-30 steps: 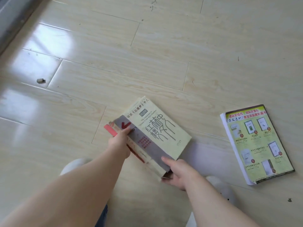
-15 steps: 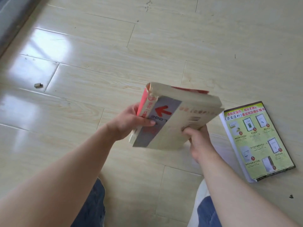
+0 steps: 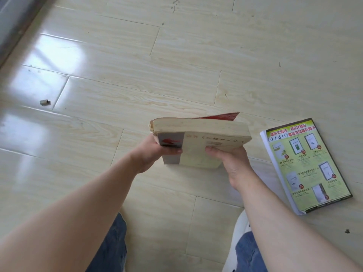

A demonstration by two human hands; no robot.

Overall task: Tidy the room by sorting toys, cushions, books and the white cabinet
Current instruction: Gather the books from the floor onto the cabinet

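Two denim knees sit lowest, with a white shoe by the right one. Above them the left hand and right hand each curl around an end of the stack of books, holding it off the floor. Two covers show: cream in front, red behind. One green magazine lies flat to the right, and one small scrap lies far left.
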